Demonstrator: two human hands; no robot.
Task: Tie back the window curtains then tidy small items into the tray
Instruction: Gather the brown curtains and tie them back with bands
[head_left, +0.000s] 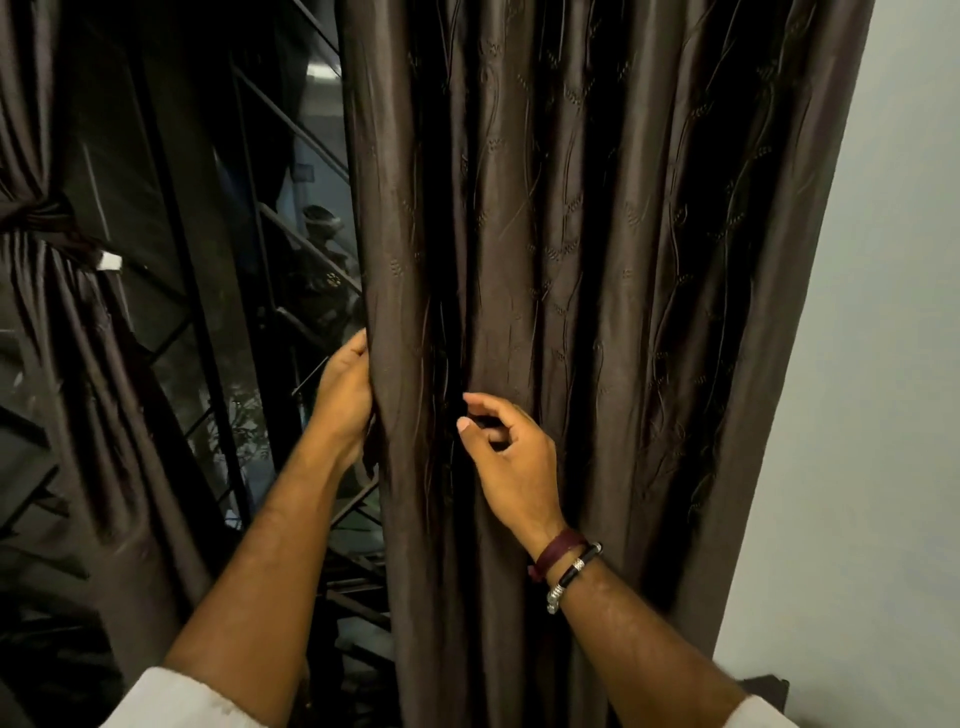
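A dark brown patterned curtain (597, 260) hangs loose down the middle and right of the view. My left hand (345, 395) grips its left edge, fingers wrapped behind the cloth. My right hand (506, 452) is in front of the folds, thumb and forefinger curled close together at a dark fold; whether they pinch cloth is unclear. A second brown curtain (57, 322) at the far left is gathered by a dark tie-back (47, 215) with a white tag.
Between the curtains is a dark window with a metal grille (218, 332). A pale wall (883, 364) stands to the right of the loose curtain. No tray or small items are in view.
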